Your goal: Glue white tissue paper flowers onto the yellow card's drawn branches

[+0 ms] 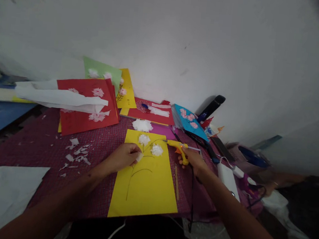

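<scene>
A yellow sheet of paper (146, 193) lies on the table with a drawn branching stem and two white paper flowers (157, 149) on its upper part. Between the fingertips of my left hand (126, 155) is a small white paper piece (139, 157), held over the left side of the stem. My right hand (191, 160) grips a yellow glue gun (178, 145) with an orange trigger. Its nozzle points left, over the sheet's upper right edge. A fluffy heap of white paper (142, 125) sits just beyond the sheet's top edge.
Torn paper scraps (78, 153) lie left of the sheet. Red cards (86, 122) with pink flowers and white paper strips stand behind them. A blue card (190, 118) leans at the back right. A white power strip (228, 180) and another person's hand (267, 188) are at right.
</scene>
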Available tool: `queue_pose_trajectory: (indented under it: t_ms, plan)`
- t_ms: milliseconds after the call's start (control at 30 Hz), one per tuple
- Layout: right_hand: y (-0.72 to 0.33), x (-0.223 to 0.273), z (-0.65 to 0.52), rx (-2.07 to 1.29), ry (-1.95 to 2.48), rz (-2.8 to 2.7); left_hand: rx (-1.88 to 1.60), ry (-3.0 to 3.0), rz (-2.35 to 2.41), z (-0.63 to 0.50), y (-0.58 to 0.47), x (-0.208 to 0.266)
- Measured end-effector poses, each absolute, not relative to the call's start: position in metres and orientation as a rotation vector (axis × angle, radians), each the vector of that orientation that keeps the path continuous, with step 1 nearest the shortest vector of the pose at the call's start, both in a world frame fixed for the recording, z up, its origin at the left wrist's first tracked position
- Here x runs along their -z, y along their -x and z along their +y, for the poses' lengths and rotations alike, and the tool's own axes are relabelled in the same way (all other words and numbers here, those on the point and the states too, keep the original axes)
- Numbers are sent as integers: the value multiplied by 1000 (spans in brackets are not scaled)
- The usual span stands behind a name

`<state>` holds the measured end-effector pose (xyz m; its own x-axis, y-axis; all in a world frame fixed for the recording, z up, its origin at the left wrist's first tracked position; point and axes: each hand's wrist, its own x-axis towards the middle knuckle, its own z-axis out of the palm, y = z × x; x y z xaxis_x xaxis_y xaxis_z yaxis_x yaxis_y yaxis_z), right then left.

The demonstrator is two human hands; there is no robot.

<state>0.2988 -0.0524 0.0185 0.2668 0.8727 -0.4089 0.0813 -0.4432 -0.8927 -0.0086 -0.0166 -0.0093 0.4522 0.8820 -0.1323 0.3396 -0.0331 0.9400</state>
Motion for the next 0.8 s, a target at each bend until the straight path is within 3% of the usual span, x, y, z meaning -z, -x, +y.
queue_pose_trajectory:
  t_ms: [167, 233, 300, 367, 500, 800]
  plan:
    - [-305, -32, -40, -1191, 1928, -1205, -622, -1575, 1059, -16, 9, 8]
    - [-309, -45, -38, -907, 2172, -1519, -631, -1560, 1050, -17, 9, 7]
    - [-307, -59, -45, -357, 2398, -1775, -635, -1554, 1039, -17, 9, 6]
    - [-297, -68, -62, -66, 2388, -1917, -634, -1555, 1040, -18, 8, 5]
    - [-263, -61, -107, -250, 2364, -2219, -640, -1571, 1059, -18, 9, 5]
    - [-247, -41, -122, -167, 2431, -2298, -672, -1492, 1076, -19, 8, 9]
